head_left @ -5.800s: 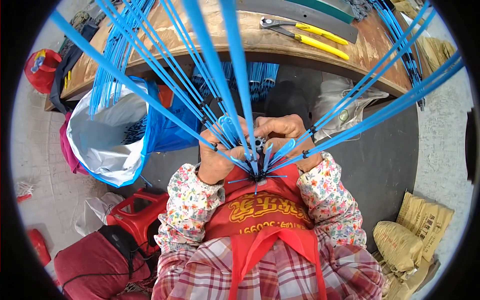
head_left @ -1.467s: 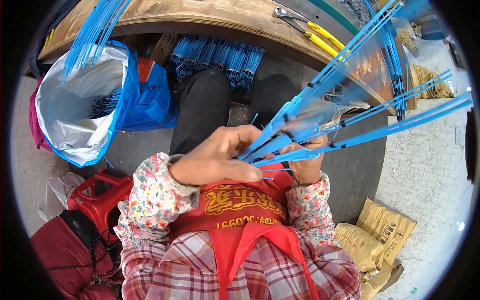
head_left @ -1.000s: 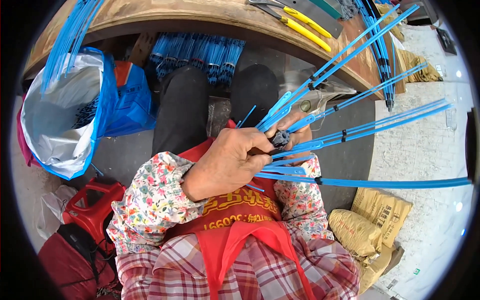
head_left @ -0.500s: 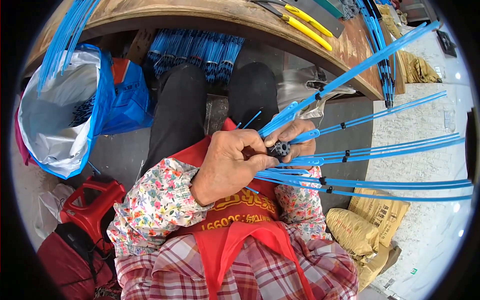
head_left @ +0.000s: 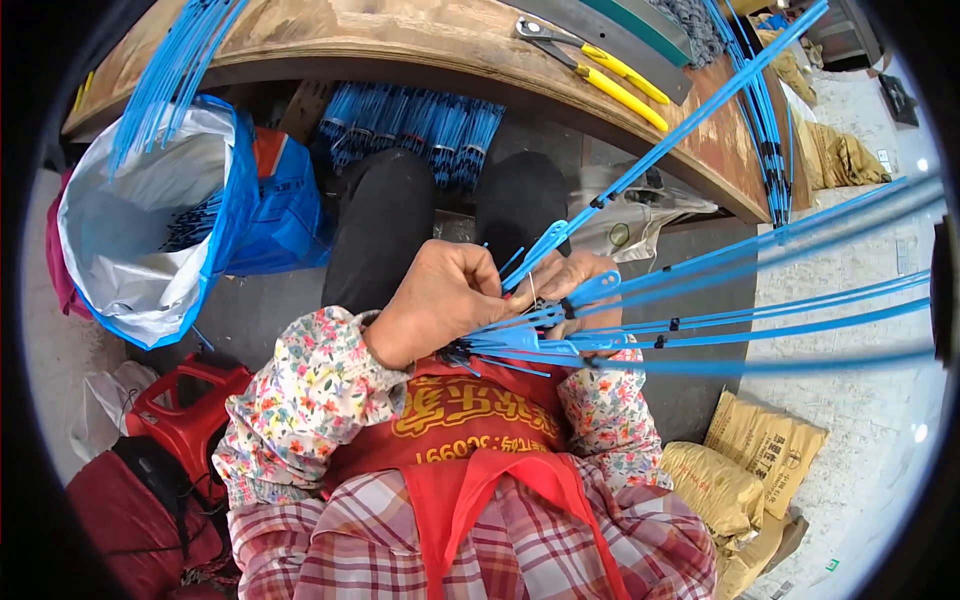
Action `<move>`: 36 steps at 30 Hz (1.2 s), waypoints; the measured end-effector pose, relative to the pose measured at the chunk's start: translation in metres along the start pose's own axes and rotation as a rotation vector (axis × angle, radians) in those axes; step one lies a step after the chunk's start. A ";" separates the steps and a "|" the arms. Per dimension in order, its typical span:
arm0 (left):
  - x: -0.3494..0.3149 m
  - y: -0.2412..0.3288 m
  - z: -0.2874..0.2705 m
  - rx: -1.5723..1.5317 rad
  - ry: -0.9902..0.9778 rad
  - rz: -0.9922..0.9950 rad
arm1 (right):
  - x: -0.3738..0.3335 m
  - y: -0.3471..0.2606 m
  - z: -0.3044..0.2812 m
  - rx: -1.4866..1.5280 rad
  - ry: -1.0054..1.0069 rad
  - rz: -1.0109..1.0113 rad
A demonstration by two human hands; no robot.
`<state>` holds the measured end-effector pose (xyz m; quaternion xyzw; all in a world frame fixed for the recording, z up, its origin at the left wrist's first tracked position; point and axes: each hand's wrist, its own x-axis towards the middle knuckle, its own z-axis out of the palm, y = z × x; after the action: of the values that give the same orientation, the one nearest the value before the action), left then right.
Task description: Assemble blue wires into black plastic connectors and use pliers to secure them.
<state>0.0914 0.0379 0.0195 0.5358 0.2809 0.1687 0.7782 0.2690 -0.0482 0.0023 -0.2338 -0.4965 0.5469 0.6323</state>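
Observation:
Over my lap, my right hand (head_left: 580,285) is closed round a small black toothed hub (head_left: 547,312), partly hidden by the fingers. From it a fan of long, thin blue plastic strips (head_left: 690,125) spreads to the right; they have flat, holed ends and small black clips. My left hand (head_left: 430,305) is beside the hub, thumb and fingers pinched together against it. What that pinch holds is hidden. A fine pale line shows between the two hands. Shorter blue ends (head_left: 515,345) stick out below the fingers.
A wooden bench (head_left: 400,40) curves ahead, with yellow-handled pliers (head_left: 610,75) on it. Bundled blue strips (head_left: 415,125) sit under it. An open blue-and-white sack (head_left: 85,235) stands left, above a red plastic stool (head_left: 190,400). Brown paper sacks (head_left: 710,480) lie right.
My left hand has moved slightly up, and its fingers are pinched closer to the hub. The fan of strips has turned and shifted; some strips are blurred by motion. The view has shifted a little.

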 end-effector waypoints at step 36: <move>-0.011 0.013 0.007 0.212 0.557 0.719 | 0.087 -0.005 0.075 -0.787 0.630 -0.071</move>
<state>0.0871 0.0313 0.0360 0.6102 0.2913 0.5356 0.5060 0.1973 0.0122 0.0684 -0.5913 -0.4577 0.1993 0.6334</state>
